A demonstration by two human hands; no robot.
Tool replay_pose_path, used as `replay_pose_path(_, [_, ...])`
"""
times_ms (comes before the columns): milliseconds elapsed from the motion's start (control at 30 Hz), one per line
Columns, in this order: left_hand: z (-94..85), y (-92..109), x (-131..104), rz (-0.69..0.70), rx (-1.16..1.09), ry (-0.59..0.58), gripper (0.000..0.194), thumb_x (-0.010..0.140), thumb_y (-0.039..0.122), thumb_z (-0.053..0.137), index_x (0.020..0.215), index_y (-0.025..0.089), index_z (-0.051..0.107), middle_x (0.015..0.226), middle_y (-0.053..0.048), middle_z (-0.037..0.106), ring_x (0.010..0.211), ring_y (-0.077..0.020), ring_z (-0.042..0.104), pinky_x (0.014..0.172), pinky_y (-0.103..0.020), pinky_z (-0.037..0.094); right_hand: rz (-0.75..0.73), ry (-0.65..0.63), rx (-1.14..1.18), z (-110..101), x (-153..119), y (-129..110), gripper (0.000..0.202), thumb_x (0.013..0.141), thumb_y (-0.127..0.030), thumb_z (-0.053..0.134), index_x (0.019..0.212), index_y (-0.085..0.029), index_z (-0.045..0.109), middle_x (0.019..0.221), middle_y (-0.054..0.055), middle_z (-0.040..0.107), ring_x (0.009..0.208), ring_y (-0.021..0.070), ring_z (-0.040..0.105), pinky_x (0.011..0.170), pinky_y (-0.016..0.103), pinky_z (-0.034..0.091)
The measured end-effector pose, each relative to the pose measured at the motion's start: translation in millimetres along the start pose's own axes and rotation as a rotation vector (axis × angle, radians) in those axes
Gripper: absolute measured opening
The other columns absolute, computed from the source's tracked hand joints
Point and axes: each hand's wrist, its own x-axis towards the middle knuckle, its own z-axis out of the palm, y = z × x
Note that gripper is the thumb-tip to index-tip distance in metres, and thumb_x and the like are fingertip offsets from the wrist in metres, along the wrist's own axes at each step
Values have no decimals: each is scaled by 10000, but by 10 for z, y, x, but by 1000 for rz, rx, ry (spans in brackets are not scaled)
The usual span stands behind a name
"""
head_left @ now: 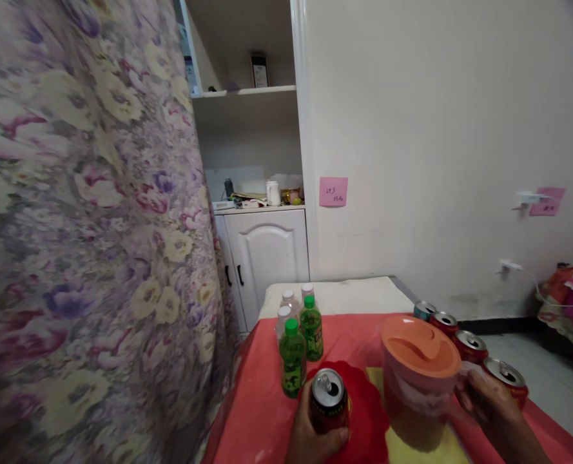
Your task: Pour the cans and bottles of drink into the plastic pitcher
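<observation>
Head view shows the left hand [309, 435] wrapped around an opened dark metal drink can [329, 409], at a scalloped red plate [370, 403]. The right hand [492, 399] grips the handle of an orange-lidded translucent plastic pitcher [412, 403], beside or over a yellow cloth [448, 448] on the red-covered bench [252, 399].

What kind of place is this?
Probably a room in someone's home: there's a flowery curtain, a white cupboard and a red tablecloth.
</observation>
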Motion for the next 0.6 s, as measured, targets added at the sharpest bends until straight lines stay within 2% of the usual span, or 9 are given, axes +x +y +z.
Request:
replay_pose_path(167, [27, 80, 0, -15, 16, 23, 870, 481, 401, 939, 1250, 197, 588, 1248, -143, 717, 1237, -384, 608, 1077, -457, 435, 61, -11, 107, 7, -9, 5, 534, 749, -711, 674, 637, -188, 651, 471, -13, 489, 444, 90, 311, 441, 241, 192])
replay_pose_path(267, [34, 100, 3, -24, 33, 75, 887, 476, 406, 932, 1261, 195, 577, 1246, -148, 717, 1230, -388, 612, 1070, -465, 443, 73, -12, 108, -3, 10, -2, 576, 696, -741, 702, 580, -185, 610, 457, -7, 498, 439, 85, 318, 447, 242, 197])
replay_pose_path(367, [33, 89, 18, -41, 58, 132, 911, 473, 393, 926, 1278, 189, 551, 1277, -165, 699, 1250, -395, 595, 1073, -465, 441, 63, -11, 114, 16, 21, -41, 573, 717, -733, 694, 583, -185, 591, 454, -15, 488, 426, 77, 296, 446, 244, 186])
replay_pose_path(600, [-18, 31, 87, -42, 71, 105, 930, 511, 378, 886, 1325, 171, 484, 1303, -188, 678, 1253, -391, 592, 1064, -465, 451, -10, 61, 186, 228, -40, -277, 460, 726, -634, 751, 683, -192, 630, 504, -86, 293, 483, 78, 205, 458, 242, 173])
